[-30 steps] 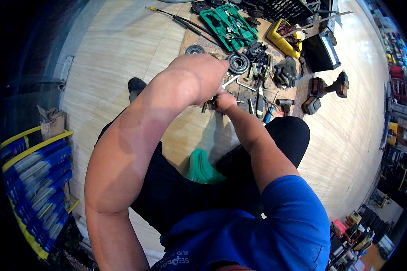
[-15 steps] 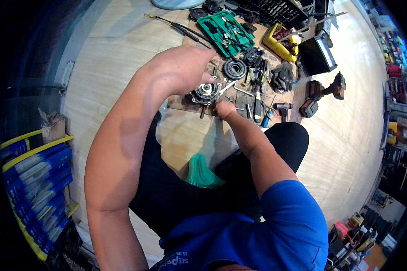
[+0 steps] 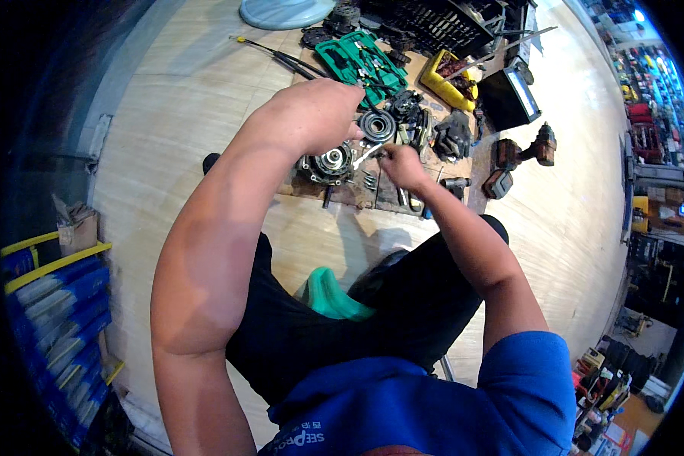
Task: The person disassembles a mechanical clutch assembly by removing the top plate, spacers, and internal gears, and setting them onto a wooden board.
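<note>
My left hand (image 3: 315,114) reaches over the far left side of a round metal motor housing (image 3: 333,161). Its back faces up and hides most of its fingers; one fingertip shows beside the housing. To its right, my right hand (image 3: 404,166) is low over the tools with its fingers curled in. The fingertips meet near the far end of a silver wrench (image 3: 368,156), and whatever they hold is hidden. A black ring-shaped part (image 3: 377,126) lies just beyond the wrench. Small metal pieces (image 3: 369,181) sit right of the housing.
Beyond my hands are an open green tool case (image 3: 353,61), a yellow container (image 3: 444,83) and a black crate (image 3: 433,26). Black gloves (image 3: 454,138), a black box-shaped battery (image 3: 511,99) and a cordless power tool (image 3: 538,146) lie to the right. Green plastic (image 3: 330,295) lies between my legs.
My right hand has moved away from the housing's near right side, farther out and to the right, by the wrench. My left hand stays over the housing. The whole view has shifted slightly.
</note>
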The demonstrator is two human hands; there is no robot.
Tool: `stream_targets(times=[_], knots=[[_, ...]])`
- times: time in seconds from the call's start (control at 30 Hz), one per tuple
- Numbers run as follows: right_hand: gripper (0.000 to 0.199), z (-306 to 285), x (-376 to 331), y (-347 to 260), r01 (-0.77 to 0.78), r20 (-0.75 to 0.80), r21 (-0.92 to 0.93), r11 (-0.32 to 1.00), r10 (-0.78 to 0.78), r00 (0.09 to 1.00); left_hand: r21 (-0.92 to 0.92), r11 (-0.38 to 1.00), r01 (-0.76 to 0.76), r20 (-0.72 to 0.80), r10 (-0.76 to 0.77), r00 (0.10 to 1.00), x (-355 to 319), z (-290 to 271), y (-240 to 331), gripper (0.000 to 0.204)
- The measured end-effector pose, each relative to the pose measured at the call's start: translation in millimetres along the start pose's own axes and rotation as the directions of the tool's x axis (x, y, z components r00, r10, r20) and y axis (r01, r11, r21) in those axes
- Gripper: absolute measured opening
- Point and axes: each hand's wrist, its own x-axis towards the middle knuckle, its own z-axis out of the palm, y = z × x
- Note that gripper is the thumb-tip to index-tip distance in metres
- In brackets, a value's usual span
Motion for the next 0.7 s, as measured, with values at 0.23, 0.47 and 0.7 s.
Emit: stream_targets(times=[0.23, 0.47, 0.7], knots=[[0.02, -86.6, -6.6, -80.3, -0.071, 0.055, 0.967, 0.245, 0.073, 0.996, -0.032, 0.986, -0.163, -0.125, 0.158, 0.979, 21.4, 8.8, 2.3, 0.037], [0.022, -101.2, 1.7, -104.8, 0.04, -0.034, 0.998, 0.042, -0.134, 0.99, -0.272, 0.93, -0.247, -0.275, 0.171, 0.946, 28.5, 9.6, 10.5, 0.023], [0.019, -99.8, 11.0, -104.1, 0.088, -0.078, 0.982, 0.167, -0.063, 0.995, -0.122, 0.985, -0.122, -0.311, 0.079, 0.947, 33.3, 5.3, 11.0, 0.022]])
